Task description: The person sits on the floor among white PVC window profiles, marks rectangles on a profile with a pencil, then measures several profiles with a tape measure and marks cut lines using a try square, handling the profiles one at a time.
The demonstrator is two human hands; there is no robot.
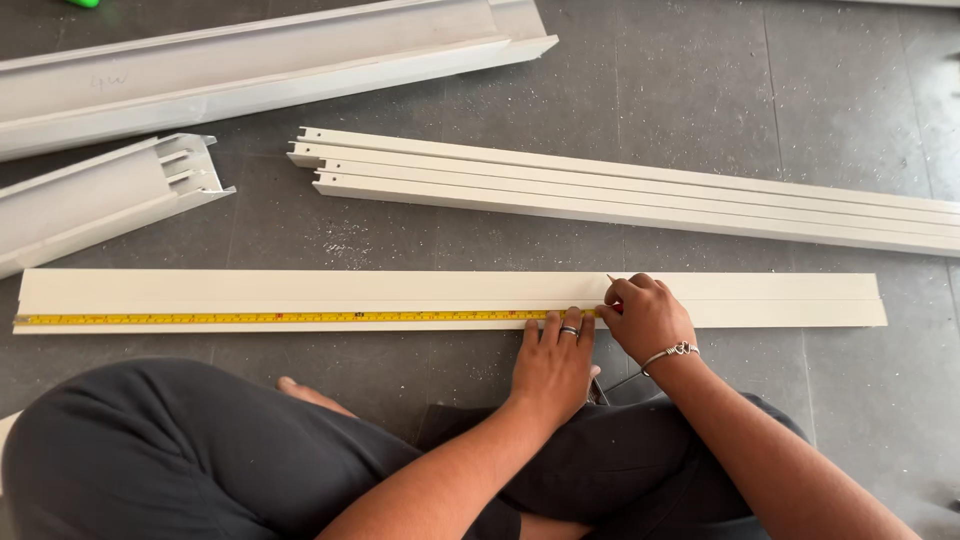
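A long white profile strip (300, 290) lies across the dark floor in front of me. A yellow measuring tape (250, 318) is stretched along its near edge from the left end to about the middle. My left hand (553, 362), with a ring on one finger, presses flat on the tape's right end. My right hand (648, 318), with a silver bracelet at the wrist, grips a thin pencil (611, 280) whose tip touches the strip just right of the tape's end.
A bundle of thin white strips (620, 190) lies beyond the long strip. Two wide white channel profiles (250, 60) (90, 195) rest at the upper left. My dark-trousered legs (200, 450) are folded at the bottom, a bare toe showing.
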